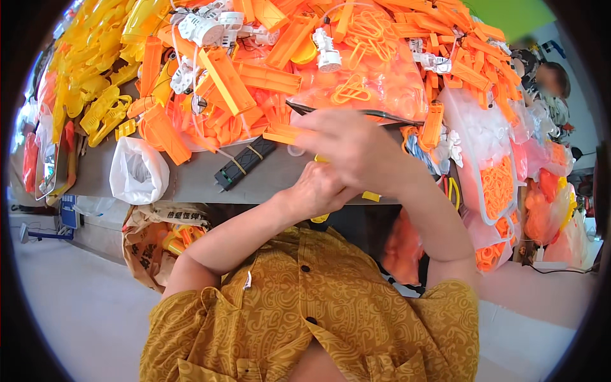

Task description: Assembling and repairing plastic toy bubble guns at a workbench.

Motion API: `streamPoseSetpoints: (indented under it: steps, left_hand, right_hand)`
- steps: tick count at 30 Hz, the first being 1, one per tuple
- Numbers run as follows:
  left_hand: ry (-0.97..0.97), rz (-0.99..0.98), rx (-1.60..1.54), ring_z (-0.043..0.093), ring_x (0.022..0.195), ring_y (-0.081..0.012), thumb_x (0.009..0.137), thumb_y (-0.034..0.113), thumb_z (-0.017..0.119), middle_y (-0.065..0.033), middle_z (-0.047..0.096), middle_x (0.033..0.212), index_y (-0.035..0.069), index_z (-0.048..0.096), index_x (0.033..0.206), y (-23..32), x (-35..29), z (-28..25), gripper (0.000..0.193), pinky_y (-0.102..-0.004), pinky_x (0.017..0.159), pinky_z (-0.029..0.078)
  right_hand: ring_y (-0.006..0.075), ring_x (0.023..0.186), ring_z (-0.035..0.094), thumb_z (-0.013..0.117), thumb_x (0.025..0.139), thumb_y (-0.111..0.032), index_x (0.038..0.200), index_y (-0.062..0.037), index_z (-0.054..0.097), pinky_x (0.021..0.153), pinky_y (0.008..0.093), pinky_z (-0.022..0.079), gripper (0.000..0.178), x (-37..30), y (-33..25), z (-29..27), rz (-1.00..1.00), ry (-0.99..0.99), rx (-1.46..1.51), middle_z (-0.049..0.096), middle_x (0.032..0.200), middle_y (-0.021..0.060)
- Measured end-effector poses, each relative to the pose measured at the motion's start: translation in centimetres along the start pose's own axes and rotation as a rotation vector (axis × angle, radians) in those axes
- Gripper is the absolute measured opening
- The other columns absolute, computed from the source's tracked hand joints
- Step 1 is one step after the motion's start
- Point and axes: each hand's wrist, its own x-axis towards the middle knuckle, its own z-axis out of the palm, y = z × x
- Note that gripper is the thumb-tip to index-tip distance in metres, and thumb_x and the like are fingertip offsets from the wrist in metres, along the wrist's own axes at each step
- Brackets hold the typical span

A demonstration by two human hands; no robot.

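The left hand [320, 191] is curled at the near edge of the table [194, 183], contents hidden. The right hand [358, 149] is blurred, grip indeterminable, beside an elongated orange part [280, 134].

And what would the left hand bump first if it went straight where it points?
Probably the right hand: it overlaps the left hand here, though I can't tell if they touch.

Grey worktable [191, 184]'s running right across the middle, pale floor [83, 305]'s showing on both sides below, a kinda bluish-grey wall [582, 118]'s standing at far right, and some bright green surface [512, 16]'s peeking in upper right.
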Motion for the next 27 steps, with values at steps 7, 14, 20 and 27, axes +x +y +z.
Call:
streamPoseSetpoints:
  steps: [7, 14, 20, 27]
  left_hand:
    - [-0.184, -0.456, -0.106, 0.058, 0.064, -0.0297, 0.071, 0.017, 0.066, -0.0124, 0.058, 0.071, 0.004, 0.052, 0.094, 0.7, 0.3, -0.9, 0.030, -0.0378, 0.054, 0.046]
    - [-0.302, -0.550, -0.075, 0.060, 0.062, -0.0248, 0.070, 0.011, 0.068, -0.0130, 0.059, 0.071, 0.004, 0.053, 0.100, 0.9, 1.2, -1.5, 0.035, -0.0322, 0.055, 0.047]
    - [-0.359, -0.647, -0.013, 0.059, 0.071, -0.0343, 0.071, 0.013, 0.064, -0.0170, 0.059, 0.077, 0.003, 0.046, 0.105, 1.7, 2.3, -2.1, 0.040, -0.0410, 0.060, 0.047]
    - [-0.546, -0.443, -0.088, 0.058, 0.060, -0.0266, 0.071, 0.010, 0.066, -0.0113, 0.057, 0.068, 0.001, 0.051, 0.104, 6.4, 1.5, -3.6, 0.037, -0.0344, 0.054, 0.047]
  right_hand:
    - [0.0170, 0.087, 0.052, 0.057, 0.081, -0.023, 0.115, -0.0007, 0.049, 0.075, 0.0300, 0.042, 0.041, -7.8, -3.1, -3.0, 0.763, 0.152, 0.149, 0.052, 0.100, 0.0067]
    - [0.0107, 0.089, 0.049, 0.060, 0.077, -0.003, 0.118, -0.0016, 0.045, 0.076, 0.0225, 0.041, 0.044, -11.6, -3.8, 3.7, 0.989, 0.417, 0.479, 0.049, 0.103, 0.0047]
    - [0.0074, 0.071, 0.053, 0.053, 0.083, -0.006, 0.111, -0.0004, 0.048, 0.059, 0.0195, 0.043, 0.028, -11.4, -3.1, 5.4, 1.078, 0.665, 0.723, 0.055, 0.089, 0.0037]
    - [0.0119, 0.074, 0.057, 0.045, 0.088, -0.013, 0.111, 0.0006, 0.046, 0.063, 0.0240, 0.047, 0.027, -11.7, -1.7, 6.9, 1.003, 0.946, 0.916, 0.058, 0.093, 0.0078]
